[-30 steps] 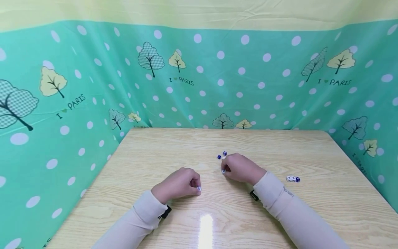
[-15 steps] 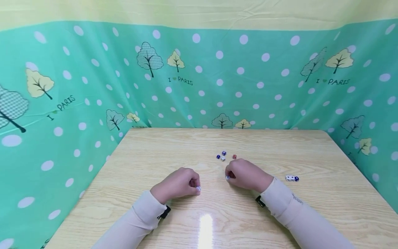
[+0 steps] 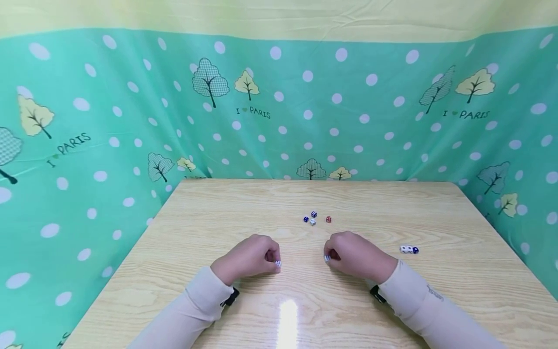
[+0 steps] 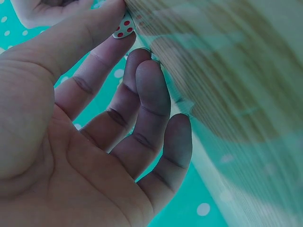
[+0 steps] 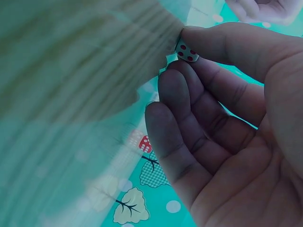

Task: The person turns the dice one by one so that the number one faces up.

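Left of the table's middle, my left hand (image 3: 249,259) pinches a white die (image 3: 278,263) between thumb and index finger; red pips show on that die (image 4: 124,27) in the left wrist view. My right hand (image 3: 358,256) pinches another white die (image 3: 327,259) by its fingertips; the right wrist view shows red pips on this die (image 5: 186,51) too. Both hands are low over the wood tabletop (image 3: 244,208), apart from each other. Beyond them lie two blue dice, one nearer (image 3: 306,219) and one farther (image 3: 314,214), a white die (image 3: 313,222) and a red die (image 3: 329,219).
To the right, two white dice (image 3: 406,249) and a blue die (image 3: 415,250) lie in a touching row. A green dotted curtain (image 3: 261,106) with printed trees hangs around the table's back and sides.
My right hand has drawn back toward me and to the right with its die, uncovering the red die and the white die behind it. My left hand has stayed in place.
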Available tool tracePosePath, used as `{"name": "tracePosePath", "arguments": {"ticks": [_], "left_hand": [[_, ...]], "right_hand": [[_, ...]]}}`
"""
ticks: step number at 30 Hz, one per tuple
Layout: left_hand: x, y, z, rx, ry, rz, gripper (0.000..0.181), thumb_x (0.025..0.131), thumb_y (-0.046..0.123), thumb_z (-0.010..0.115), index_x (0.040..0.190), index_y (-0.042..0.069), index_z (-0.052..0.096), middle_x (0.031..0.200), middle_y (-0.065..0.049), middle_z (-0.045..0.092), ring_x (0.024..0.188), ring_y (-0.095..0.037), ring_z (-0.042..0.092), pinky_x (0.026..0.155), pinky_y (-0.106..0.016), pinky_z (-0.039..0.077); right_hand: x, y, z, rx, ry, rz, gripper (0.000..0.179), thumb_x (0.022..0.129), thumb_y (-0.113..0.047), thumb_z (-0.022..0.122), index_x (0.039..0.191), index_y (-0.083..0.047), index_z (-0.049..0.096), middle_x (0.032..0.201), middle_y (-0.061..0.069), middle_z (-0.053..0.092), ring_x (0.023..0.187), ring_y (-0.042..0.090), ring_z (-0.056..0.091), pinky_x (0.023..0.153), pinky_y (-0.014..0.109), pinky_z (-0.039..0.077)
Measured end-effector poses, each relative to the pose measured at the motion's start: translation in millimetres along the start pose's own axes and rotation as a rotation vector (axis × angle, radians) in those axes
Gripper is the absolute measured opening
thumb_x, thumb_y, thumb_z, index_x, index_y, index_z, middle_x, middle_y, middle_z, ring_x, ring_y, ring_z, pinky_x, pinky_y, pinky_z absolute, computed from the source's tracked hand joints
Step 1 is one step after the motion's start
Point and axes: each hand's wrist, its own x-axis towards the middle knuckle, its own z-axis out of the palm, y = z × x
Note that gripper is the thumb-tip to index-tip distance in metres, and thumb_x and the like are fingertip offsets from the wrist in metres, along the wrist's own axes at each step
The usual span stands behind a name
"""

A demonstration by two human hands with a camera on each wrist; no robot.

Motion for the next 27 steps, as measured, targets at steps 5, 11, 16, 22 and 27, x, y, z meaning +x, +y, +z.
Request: {"name": "tracePosePath", "arguments": {"ticks": [5, 11, 16, 22, 27], "left_hand": [[-0.6, 0.9, 0.3, 0.001, 0.000, -0.001, 0.020, 0.084, 0.020, 0.087, 0.075, 0.023, 0.069, 0.071, 0.014, 0.061, 0.068, -0.002, 0.054, 0.065, -0.023, 0.047], [-0.4, 0.9, -0.1, 0.000, -0.002, -0.001, 0.020, 0.085, 0.020, 0.087, 0.076, 0.023, 0.070, 0.072, 0.014, 0.062, 0.068, -0.003, 0.055, 0.065, -0.024, 0.048], [-1.0, -0.3, -0.2, -0.014, -0.002, -0.007, 0.020, 0.084, 0.019, 0.087, 0.076, 0.022, 0.070, 0.073, 0.013, 0.063, 0.069, -0.003, 0.056, 0.066, -0.024, 0.049], [-0.7, -2.2, 0.8, -0.015, -0.002, 0.000, 0.021, 0.084, 0.018, 0.087, 0.075, 0.023, 0.069, 0.073, 0.014, 0.063, 0.069, -0.003, 0.056, 0.066, -0.024, 0.049], [0.0, -2.5, 0.7, -0.008, -0.003, 0.005, 0.020, 0.084, 0.019, 0.087, 0.075, 0.024, 0.069, 0.072, 0.014, 0.063, 0.069, -0.002, 0.056, 0.066, -0.024, 0.049]], "right_hand": [[-9.6, -0.3, -0.6, 0.008, -0.004, 0.022, 0.009, 0.089, -0.013, 0.078, 0.084, -0.019, 0.075, 0.074, -0.015, 0.059, 0.063, 0.002, 0.049, 0.059, 0.020, 0.045], [-19.4, 0.5, -1.2, 0.026, 0.007, 0.028, 0.010, 0.089, -0.014, 0.079, 0.083, -0.021, 0.073, 0.074, -0.016, 0.057, 0.064, 0.001, 0.048, 0.060, 0.020, 0.044], [-22.2, 1.1, -1.8, 0.020, 0.011, 0.015, 0.012, 0.089, -0.014, 0.078, 0.083, -0.022, 0.072, 0.075, -0.016, 0.055, 0.066, 0.002, 0.048, 0.061, 0.021, 0.044], [-24.0, 1.8, -3.7, 0.012, 0.007, -0.005, 0.009, 0.088, -0.015, 0.079, 0.089, -0.020, 0.072, 0.078, -0.014, 0.058, 0.068, 0.002, 0.049, 0.063, 0.021, 0.046], [-24.8, 2.6, -4.0, 0.013, 0.015, -0.027, 0.009, 0.088, -0.015, 0.079, 0.094, -0.019, 0.073, 0.081, -0.012, 0.059, 0.069, 0.001, 0.050, 0.065, 0.021, 0.048]]}}
